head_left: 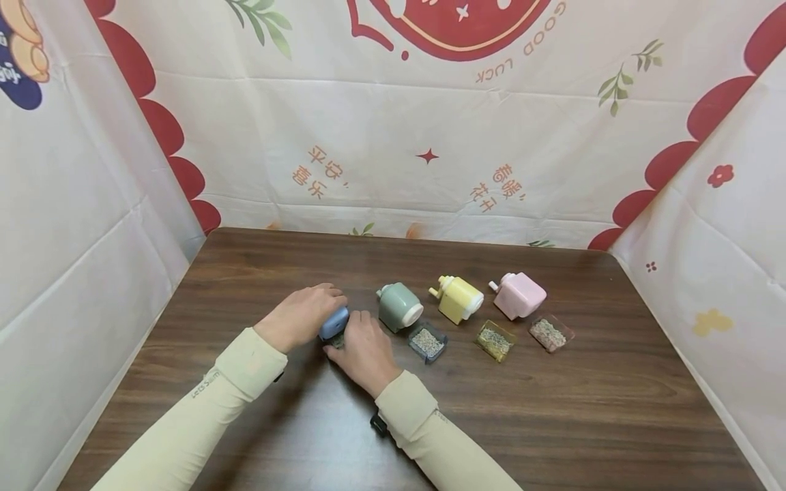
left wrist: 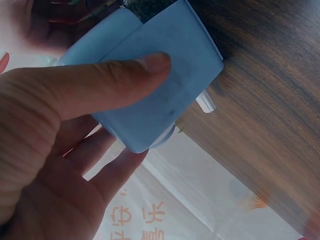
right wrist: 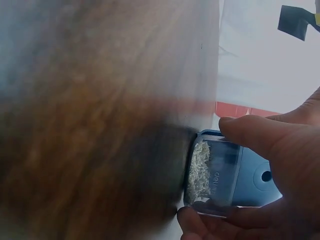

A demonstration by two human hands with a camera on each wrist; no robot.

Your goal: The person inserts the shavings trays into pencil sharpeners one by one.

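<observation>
A blue crank pencil sharpener [head_left: 334, 323] stands left of the middle of the table. My left hand [head_left: 302, 317] grips its body; in the left wrist view the thumb lies flat across one blue side [left wrist: 185, 50] and the fingers curl behind. A short white crank handle [left wrist: 205, 102] sticks out there. With thumb and fingers, my right hand [head_left: 368, 351] pinches the sharpener's clear drawer [right wrist: 222, 175], which has pale shavings [right wrist: 200, 172] inside. Whether the drawer sits fully in the body, I cannot tell.
To the right stand a green sharpener [head_left: 398, 305], a yellow sharpener [head_left: 460, 300] and a pink sharpener [head_left: 518, 295]. Before them lie a grey-blue drawer [head_left: 428, 342], a yellowish drawer [head_left: 495, 339] and a pinkish drawer [head_left: 550, 334], each holding shavings. Printed cloth [head_left: 381, 116] hangs behind the table.
</observation>
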